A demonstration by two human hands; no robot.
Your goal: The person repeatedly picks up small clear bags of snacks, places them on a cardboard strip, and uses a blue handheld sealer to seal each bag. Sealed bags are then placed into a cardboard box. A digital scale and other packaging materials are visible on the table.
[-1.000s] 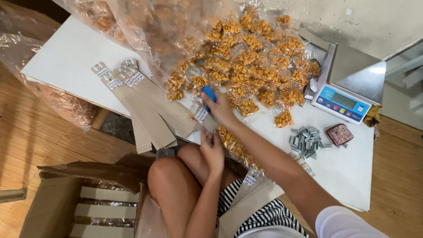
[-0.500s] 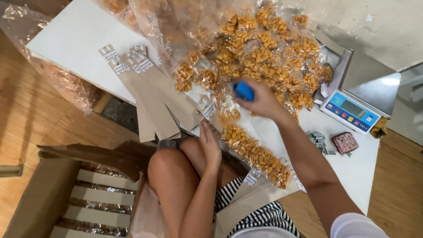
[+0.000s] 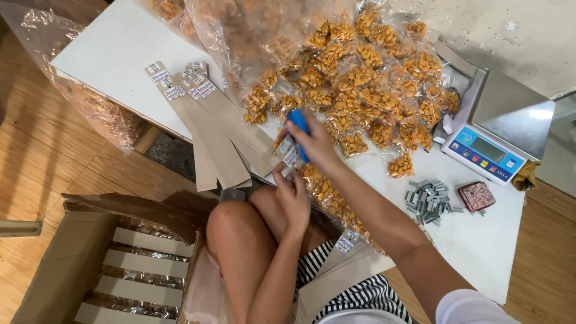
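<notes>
The person seems to be fastening a small peanut packet (image 3: 287,144) onto a brown card strip: the right hand (image 3: 315,143) is closed around a blue stapler (image 3: 299,133), and the left hand (image 3: 293,193) pinches the strip's near end at the table edge (image 3: 120,114). The packet lies directly under the stapler's nose, just far of the left fingers. The next move probably needs a firm squeeze while the left hand keeps the strip flat.

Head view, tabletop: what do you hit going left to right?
Brown card strips → blue stapler in the right hand → pile of small snack bags → heap of staples → small red case → weighing scale.
</notes>
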